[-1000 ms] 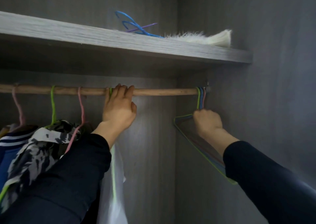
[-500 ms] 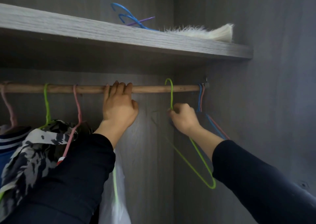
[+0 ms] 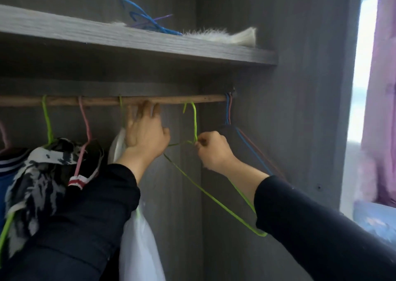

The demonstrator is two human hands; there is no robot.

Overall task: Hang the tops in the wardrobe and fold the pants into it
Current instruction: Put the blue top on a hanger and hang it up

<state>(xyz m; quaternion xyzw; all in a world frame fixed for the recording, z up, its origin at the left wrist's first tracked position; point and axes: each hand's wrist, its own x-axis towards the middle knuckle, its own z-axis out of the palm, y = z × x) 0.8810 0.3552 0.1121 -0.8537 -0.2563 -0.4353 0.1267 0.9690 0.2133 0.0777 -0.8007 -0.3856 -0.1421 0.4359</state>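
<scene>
A wooden rail (image 3: pixel 102 100) runs across the wardrobe under a grey shelf. My right hand (image 3: pixel 213 151) pinches the neck of an empty green wire hanger (image 3: pixel 205 191), whose hook is just below the rail, off it. My left hand (image 3: pixel 145 134) reaches up with straight fingers touching the underside of the rail. Left of it, tops hang on a green hanger (image 3: pixel 47 122) and a pink hanger (image 3: pixel 84 122): a black-and-white patterned top (image 3: pixel 36 177) and a dark one with a red-striped cuff (image 3: pixel 78 181). A white garment (image 3: pixel 139 242) hangs below my left arm.
Blue and red empty hangers (image 3: pixel 229 111) hang at the rail's right end by the wardrobe side wall (image 3: pixel 300 109). The shelf (image 3: pixel 128 42) above holds loose blue and purple hangers (image 3: pixel 145 20) and a furry white item (image 3: pixel 225 35). A purple curtain (image 3: pixel 381 87) and window are at right.
My right hand took the green hanger off the rail's right end and brought it left and down below the rail. My left hand let go of the rail and its fingers straightened.
</scene>
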